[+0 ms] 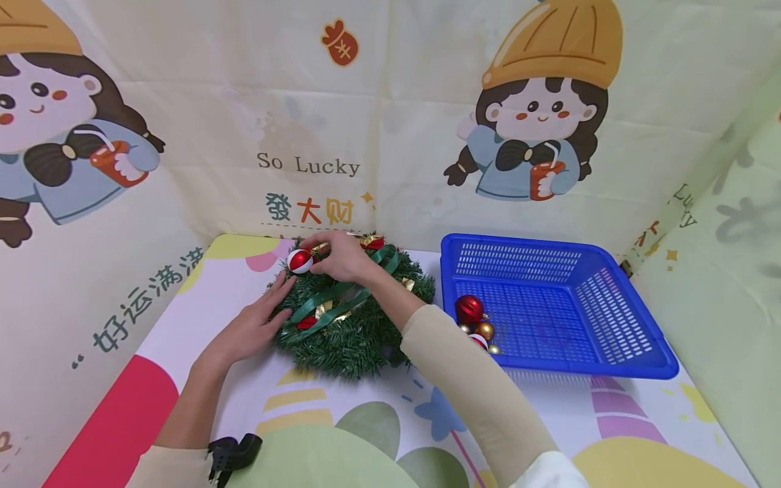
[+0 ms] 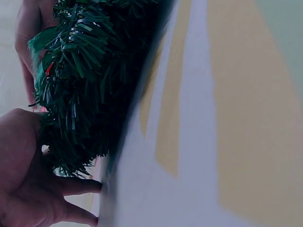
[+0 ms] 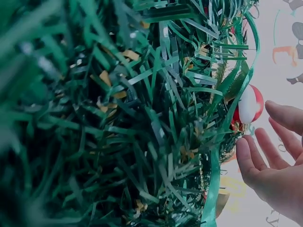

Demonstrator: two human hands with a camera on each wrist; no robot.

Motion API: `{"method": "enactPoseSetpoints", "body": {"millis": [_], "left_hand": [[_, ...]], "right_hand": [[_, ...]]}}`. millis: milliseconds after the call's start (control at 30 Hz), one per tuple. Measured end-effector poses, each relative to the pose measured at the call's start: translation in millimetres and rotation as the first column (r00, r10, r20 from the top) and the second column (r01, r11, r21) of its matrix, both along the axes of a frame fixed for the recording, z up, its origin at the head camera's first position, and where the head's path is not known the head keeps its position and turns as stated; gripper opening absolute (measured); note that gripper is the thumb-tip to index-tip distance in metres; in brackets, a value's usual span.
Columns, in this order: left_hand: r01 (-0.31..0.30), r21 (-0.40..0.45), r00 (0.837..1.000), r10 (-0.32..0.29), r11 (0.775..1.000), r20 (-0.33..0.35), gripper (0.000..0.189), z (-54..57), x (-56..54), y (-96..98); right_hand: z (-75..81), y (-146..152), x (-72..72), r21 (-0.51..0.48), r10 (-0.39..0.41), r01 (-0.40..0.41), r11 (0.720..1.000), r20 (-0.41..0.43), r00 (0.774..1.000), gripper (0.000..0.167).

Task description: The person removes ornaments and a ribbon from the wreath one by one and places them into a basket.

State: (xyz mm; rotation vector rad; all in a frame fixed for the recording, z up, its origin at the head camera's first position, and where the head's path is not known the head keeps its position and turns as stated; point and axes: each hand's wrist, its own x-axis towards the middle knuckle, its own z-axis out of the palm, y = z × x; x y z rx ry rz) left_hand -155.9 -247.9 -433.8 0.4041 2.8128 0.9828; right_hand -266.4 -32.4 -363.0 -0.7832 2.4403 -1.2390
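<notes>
A green wreath [image 1: 360, 332] lies on the table, with green ribbon [image 1: 332, 298] and red-and-gold bows on it. At its far left edge is a red-and-white Christmas bauble [image 1: 300, 261], also seen beyond the ribbon in the right wrist view. My right hand [image 1: 343, 256] reaches over the wreath and holds the bauble at its right side, with thumb and index finger curved at its edge. My left hand [image 1: 259, 322] rests with fingers extended against the wreath's left side, just below the bauble. The left wrist view shows the left hand [image 2: 38, 175] with spread fingers beside the bristles.
A blue plastic basket [image 1: 549, 369] stands right of the wreath. In its near left corner lie a red bauble [image 1: 469, 309], gold baubles [image 1: 485, 331] and another red-and-white one [image 1: 478, 341]. A printed cloth wall rises close behind. A black strap mount [image 1: 234, 455] sits on the left wrist.
</notes>
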Motion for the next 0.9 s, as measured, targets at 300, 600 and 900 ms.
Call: {"method": "enactPoseSetpoints", "body": {"millis": [300,600,900], "left_hand": [[0.002,0.005,1.000,-0.002,1.000,0.000,0.066,-0.8,0.7,-0.6],[0.000,0.008,1.000,0.000,1.000,-0.005,0.065,-1.2,1.9,-0.9],[0.001,0.009,1.000,0.000,1.000,-0.031,0.064,-1.0,1.0,0.2]], "right_hand": [[-6.1,-8.8,-0.7,0.057,-0.018,0.019,0.998,-0.033,0.999,0.047],[-9.4,-14.3,-3.5,0.083,-0.013,0.021,0.996,-0.092,0.996,0.045],[-11.4,-22.3,-4.4,0.094,-0.076,0.088,0.992,-0.127,0.989,0.034]]}}
